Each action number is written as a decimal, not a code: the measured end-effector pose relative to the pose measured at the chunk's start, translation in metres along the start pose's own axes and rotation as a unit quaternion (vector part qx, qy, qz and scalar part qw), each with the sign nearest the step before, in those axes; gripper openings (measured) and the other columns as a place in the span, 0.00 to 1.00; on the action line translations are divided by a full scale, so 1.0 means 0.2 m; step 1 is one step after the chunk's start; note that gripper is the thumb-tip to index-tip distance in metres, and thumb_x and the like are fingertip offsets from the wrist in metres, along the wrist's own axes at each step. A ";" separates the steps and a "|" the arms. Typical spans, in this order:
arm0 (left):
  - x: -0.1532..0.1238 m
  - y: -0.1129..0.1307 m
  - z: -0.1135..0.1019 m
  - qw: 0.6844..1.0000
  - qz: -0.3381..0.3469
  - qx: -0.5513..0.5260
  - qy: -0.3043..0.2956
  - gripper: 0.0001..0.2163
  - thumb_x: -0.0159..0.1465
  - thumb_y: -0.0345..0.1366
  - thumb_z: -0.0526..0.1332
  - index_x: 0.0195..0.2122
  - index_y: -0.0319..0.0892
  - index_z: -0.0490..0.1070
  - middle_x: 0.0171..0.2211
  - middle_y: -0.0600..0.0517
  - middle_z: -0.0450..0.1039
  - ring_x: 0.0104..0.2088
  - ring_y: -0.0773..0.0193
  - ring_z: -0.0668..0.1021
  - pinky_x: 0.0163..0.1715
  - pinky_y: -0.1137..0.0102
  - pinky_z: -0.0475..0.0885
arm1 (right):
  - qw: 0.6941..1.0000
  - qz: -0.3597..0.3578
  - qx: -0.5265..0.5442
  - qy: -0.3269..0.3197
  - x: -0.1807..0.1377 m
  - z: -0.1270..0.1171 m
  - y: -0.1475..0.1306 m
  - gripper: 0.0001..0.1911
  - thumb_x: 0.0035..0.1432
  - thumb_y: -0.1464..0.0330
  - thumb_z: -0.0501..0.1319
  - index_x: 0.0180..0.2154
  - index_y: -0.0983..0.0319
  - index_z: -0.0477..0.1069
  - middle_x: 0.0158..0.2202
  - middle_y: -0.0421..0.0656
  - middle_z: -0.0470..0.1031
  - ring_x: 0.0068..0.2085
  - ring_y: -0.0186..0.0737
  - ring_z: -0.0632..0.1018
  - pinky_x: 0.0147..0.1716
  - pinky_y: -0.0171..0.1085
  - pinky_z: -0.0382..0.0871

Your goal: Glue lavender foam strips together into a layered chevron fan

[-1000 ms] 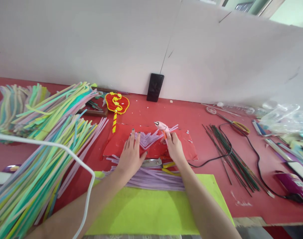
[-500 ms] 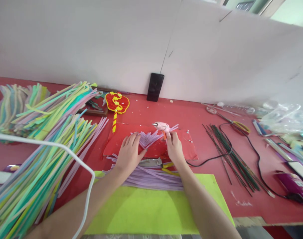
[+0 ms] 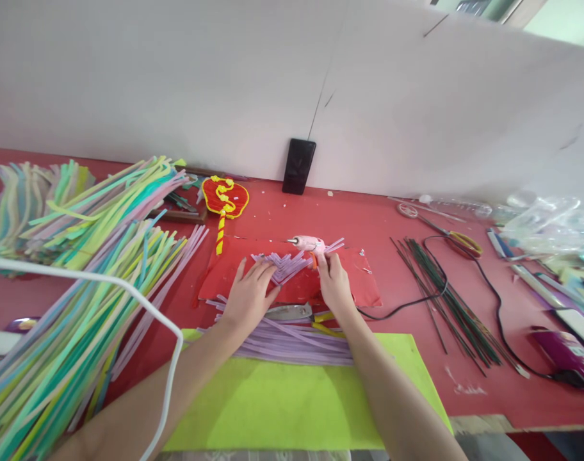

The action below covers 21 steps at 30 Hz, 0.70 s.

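A pink glue gun (image 3: 309, 242) is gripped in my right hand (image 3: 335, 282), its metal nozzle pointing left. Below and beside it, light purple pipe cleaners (image 3: 288, 266) form a nested V-shaped piece on a red sheet (image 3: 364, 288). My left hand (image 3: 248, 291) rests over the left side of that piece, fingers spread and thumb apart. Nearer to me lie scissors or pliers with yellow handles (image 3: 325, 317), on top of a bundle of loose purple pipe cleaners (image 3: 292, 349). The trigger side of the glue gun is partly hidden by my fingers.
Heaps of coloured pipe cleaners (image 3: 95, 301) fill the left, crossed by a white bent bar (image 3: 129, 291). A red-yellow fan-shaped ornament (image 3: 225, 198) and a phone (image 3: 299, 166) stand behind. Right: green stems (image 3: 458, 307), scissors (image 3: 465, 244), a black cord (image 3: 496, 301), plastic bags (image 3: 542, 224).
The glue gun in my right hand has shifted slightly left over the purple piece. The fingers of my left hand have spread a little.
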<state>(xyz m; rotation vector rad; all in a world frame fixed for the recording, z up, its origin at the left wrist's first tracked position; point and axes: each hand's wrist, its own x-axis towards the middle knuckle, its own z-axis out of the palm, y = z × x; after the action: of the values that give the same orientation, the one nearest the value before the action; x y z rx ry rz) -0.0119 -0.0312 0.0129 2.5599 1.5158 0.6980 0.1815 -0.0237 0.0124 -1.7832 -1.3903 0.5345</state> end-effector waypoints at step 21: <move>0.00 -0.01 0.02 1.000 0.002 -0.006 0.010 0.15 0.61 0.33 0.57 0.50 0.42 0.67 0.50 0.46 0.72 0.55 0.55 0.70 0.59 0.53 0.54 | 1.000 0.014 0.004 -0.006 0.01 0.01 0.02 0.23 0.59 0.49 0.43 0.39 0.59 0.63 0.37 0.48 0.75 0.40 0.48 0.75 0.36 0.39 0.63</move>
<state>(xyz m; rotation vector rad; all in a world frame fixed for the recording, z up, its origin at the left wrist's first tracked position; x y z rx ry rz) -0.0118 -0.0297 0.0097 2.5561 1.5079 0.7316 0.1842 -0.0215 0.0082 -1.7986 -1.3709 0.5656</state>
